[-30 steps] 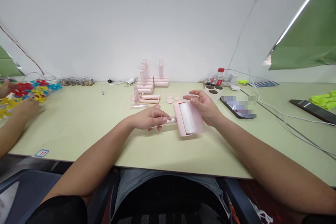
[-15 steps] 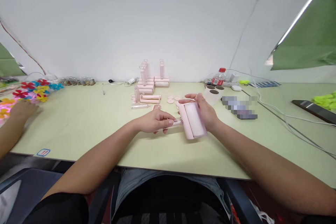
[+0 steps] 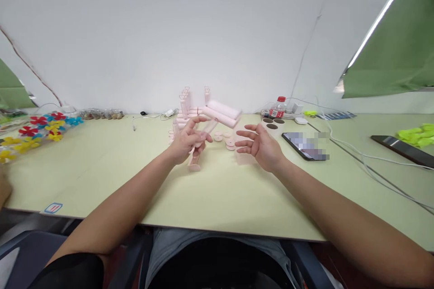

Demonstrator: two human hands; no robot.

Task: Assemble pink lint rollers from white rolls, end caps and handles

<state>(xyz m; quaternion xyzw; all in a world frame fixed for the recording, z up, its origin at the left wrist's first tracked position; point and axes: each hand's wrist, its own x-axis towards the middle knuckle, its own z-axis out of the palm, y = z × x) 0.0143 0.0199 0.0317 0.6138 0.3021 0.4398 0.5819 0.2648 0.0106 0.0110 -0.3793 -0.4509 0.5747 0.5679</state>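
My left hand [image 3: 190, 141] is closed around the clear handle of a pink lint roller [image 3: 222, 114], whose roller head is held up and tilted above the table. My right hand [image 3: 262, 146] is open, fingers apart and pointing left, away from the roller. Behind its fingers is a pale translucent pink piece [image 3: 241, 158], partly hidden. Just below my left hand lies a pink curved part [image 3: 194, 166]. Several pink discs [image 3: 229, 143] lie between the two hands. More pink rollers with upright handles [image 3: 184, 106] stand at the back, partly covered by my left hand.
Rolls with dark cores [image 3: 271, 126] and a red-capped bottle [image 3: 278, 107] stand at the back right, near a phone [image 3: 305, 146]. White cables [image 3: 364, 149] cross the table's right side. Colourful plastic flowers [image 3: 39, 130] lie far left, with another person's hand [image 3: 4, 185] at the edge.
My right hand has let go of the roller head and opened. My left hand has swung the lint roller up and away from me. The other person's hand has moved toward the left edge.
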